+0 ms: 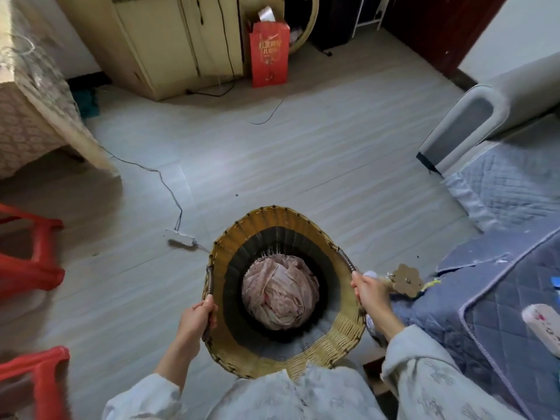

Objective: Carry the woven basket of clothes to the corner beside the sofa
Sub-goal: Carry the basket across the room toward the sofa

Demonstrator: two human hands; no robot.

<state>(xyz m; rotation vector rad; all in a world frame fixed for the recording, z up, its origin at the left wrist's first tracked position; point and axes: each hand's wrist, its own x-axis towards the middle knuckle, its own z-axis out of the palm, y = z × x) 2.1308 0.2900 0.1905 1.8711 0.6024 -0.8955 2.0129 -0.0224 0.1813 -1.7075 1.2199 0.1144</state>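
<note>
Both arms reach forward, left hand [196,317] and right hand [370,291] each in a closed grip on the woven basket [266,225] handles.

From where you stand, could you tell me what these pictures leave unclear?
- Woven basket: outside and base hidden by its own rim, head view.
- Clothes: only the top bundle shows; anything beneath is covered.
- Sofa: cut off by the right edge; the corner beside it is unseen.
- Left hand and right hand: fingertips hidden, curled around the handles.
</note>
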